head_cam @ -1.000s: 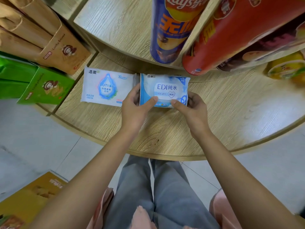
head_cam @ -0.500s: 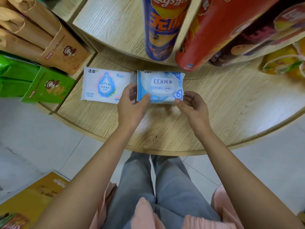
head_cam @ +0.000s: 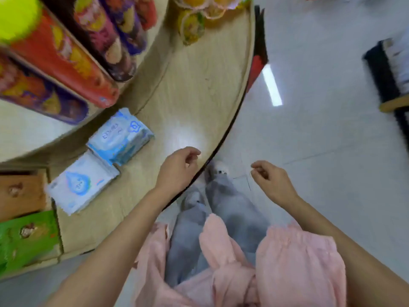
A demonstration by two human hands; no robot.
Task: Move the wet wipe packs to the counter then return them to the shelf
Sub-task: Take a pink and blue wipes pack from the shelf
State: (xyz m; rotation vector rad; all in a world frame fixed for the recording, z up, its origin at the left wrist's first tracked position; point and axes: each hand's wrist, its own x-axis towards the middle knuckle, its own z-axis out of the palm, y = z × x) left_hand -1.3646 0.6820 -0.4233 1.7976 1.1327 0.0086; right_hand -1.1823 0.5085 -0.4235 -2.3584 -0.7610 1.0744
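Blue wet wipe pack (head_cam: 119,138) and white wet wipe pack (head_cam: 81,182), 2 soft plastic rectangles, lie touching on the curved wood-grain shelf (head_cam: 199,85). Left hand (head_cam: 177,169) hangs over the shelf's rim and right hand (head_cam: 270,180) beyond it, both loosely curled and empty.

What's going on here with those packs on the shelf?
A person stands at a round wooden shelf. Two wipe packs lie side by side on it, a blue pack and a white pack. Neither hand holds anything: the left hand hovers over the shelf's edge and the right hand over the floor, both with loosely curled fingers, clear of the packs. Chip cans stand on the tier above.
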